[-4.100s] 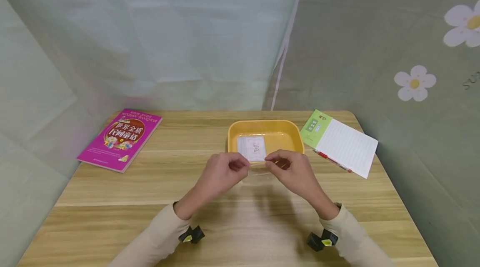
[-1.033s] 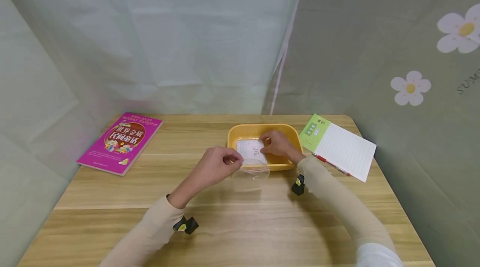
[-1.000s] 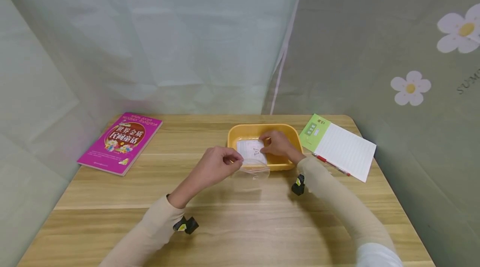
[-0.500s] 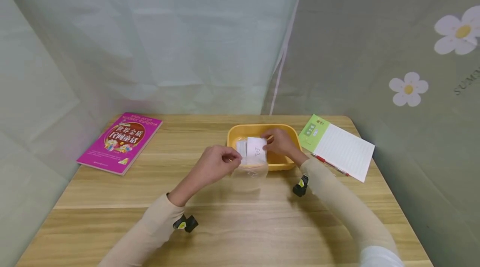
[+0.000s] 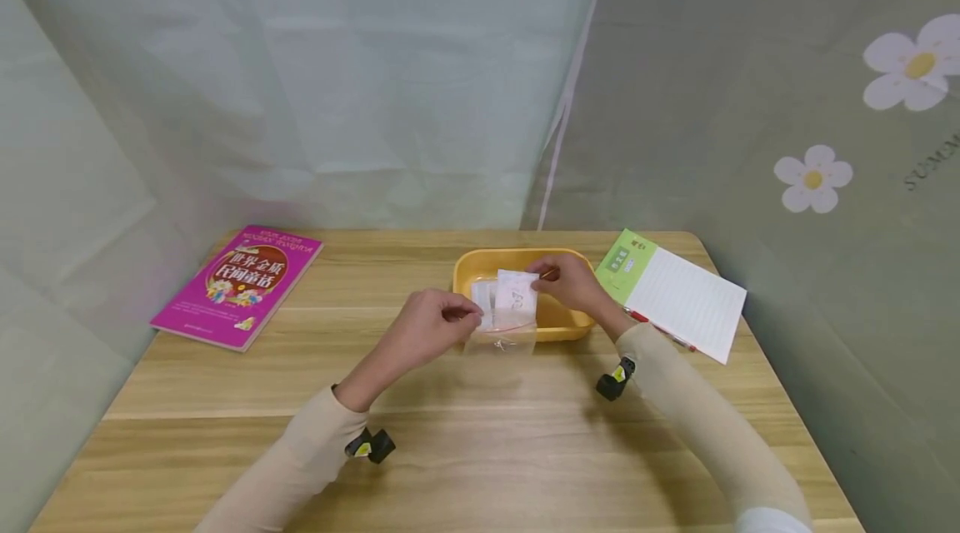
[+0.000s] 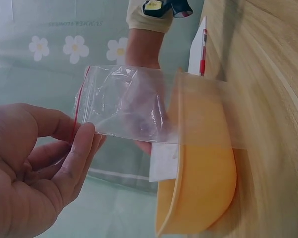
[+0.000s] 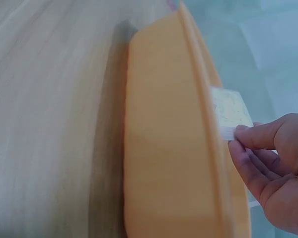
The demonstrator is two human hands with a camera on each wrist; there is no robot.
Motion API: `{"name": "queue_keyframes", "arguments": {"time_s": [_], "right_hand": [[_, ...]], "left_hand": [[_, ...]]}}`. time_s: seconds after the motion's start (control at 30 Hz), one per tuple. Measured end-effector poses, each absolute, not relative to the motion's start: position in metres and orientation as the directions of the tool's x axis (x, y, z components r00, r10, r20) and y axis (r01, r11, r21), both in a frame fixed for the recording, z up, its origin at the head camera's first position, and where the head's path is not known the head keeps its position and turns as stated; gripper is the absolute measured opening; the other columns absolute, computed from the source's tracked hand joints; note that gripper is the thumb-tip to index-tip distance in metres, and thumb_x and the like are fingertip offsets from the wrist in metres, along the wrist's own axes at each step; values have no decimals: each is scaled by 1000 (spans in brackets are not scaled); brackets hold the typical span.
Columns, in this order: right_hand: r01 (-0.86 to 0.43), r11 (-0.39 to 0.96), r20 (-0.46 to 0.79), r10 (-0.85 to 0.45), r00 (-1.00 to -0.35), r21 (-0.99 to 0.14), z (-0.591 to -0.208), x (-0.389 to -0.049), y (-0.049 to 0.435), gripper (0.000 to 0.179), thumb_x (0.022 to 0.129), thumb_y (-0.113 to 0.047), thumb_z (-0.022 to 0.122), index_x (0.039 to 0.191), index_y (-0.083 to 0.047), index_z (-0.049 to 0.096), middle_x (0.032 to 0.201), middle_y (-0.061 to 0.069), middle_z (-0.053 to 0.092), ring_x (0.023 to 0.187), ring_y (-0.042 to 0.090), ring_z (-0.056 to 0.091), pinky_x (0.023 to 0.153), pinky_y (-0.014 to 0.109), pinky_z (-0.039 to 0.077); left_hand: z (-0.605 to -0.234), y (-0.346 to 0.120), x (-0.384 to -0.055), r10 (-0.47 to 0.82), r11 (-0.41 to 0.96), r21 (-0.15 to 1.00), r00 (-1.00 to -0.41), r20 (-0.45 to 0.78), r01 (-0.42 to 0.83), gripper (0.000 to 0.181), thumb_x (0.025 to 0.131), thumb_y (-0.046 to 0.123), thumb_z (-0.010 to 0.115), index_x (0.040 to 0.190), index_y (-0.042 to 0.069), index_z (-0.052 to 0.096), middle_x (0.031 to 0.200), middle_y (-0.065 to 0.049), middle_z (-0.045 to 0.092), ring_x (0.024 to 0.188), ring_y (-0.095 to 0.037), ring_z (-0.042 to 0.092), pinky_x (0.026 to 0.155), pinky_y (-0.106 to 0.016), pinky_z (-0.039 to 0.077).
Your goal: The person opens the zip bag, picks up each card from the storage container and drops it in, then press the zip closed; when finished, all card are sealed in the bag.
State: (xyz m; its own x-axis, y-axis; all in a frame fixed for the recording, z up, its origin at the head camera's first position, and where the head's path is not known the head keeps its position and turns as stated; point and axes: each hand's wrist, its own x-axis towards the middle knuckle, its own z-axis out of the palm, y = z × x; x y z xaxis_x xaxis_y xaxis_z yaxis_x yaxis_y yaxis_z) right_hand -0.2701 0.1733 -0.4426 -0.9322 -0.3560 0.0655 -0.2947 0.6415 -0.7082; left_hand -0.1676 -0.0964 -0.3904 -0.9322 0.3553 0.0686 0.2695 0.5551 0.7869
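"What did we have in the left hand [image 5: 431, 329]?"

"We saw its thumb and fingertips pinched together on one corner of the clear bag [image 6: 134, 106], by the red line, and the bag hung at the near side of the yellow tray [image 5: 558, 335]."

"And the right hand [image 5: 573, 279]?"

"There we found thumb and forefinger narrowed on the edge of a white packet [image 5: 516, 296], held up over the tray. We could not tell whether it touched the bag."

"Did we see more in the tray?"

"A pale flat piece [image 5: 482, 298] lay toward its left. Farther left on the wooden table [image 5: 510, 450] we had a pink book [image 5: 238, 287], and to the right a notebook [image 5: 686, 296] with a red pen [image 5: 660, 330] along its near edge."
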Motion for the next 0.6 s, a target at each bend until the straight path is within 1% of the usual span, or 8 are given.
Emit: {"name": "queue_keyframes", "arguments": {"time_s": [0.13, 0.3, 0.5, 0.6], "right_hand": [[-287, 630, 69, -347, -935, -721, -436, -266, 177, 20, 93, -5, 73, 112, -2, 75, 107, 15, 75, 94, 29, 73, 82, 40, 60], [-239, 625, 46, -308, -950, -743, -425, -261, 180, 21, 94, -7, 73, 114, -3, 74, 108, 15, 73, 94, 29, 73, 78, 37, 60], [-228, 611, 50, -294, -955, -758, -410, -253, 180, 22, 95, -8, 73, 116, -5, 74, 110, 14, 73, 91, 28, 75, 75, 36, 61], [-233, 611, 56, -294, -954, -756, -401, -249, 181, 22, 95, -9, 73, 117, -6, 74, 111, 14, 73, 91, 27, 75, 75, 36, 61]], "left_hand": [[-390, -96, -168, 353, 557, 787, -933, 64, 264, 13, 94, 18, 72, 98, 10, 82, 85, 2, 75, 70, -10, 63, 62, -29, 54], [-390, -96, -168, 344, 562, 789, -937, 52, 250, 12, 94, 17, 73, 98, 10, 82, 87, 1, 75, 68, -10, 63, 59, -29, 52], [-388, -96, -168, 347, 563, 790, -937, 43, 245, 15, 95, 17, 72, 101, 8, 81, 88, 0, 75, 70, -11, 63, 61, -28, 53], [-388, -96, -169, 344, 562, 792, -938, 37, 238, 15, 95, 18, 72, 101, 8, 81, 88, 1, 75, 71, -11, 64, 62, -29, 54]]}}
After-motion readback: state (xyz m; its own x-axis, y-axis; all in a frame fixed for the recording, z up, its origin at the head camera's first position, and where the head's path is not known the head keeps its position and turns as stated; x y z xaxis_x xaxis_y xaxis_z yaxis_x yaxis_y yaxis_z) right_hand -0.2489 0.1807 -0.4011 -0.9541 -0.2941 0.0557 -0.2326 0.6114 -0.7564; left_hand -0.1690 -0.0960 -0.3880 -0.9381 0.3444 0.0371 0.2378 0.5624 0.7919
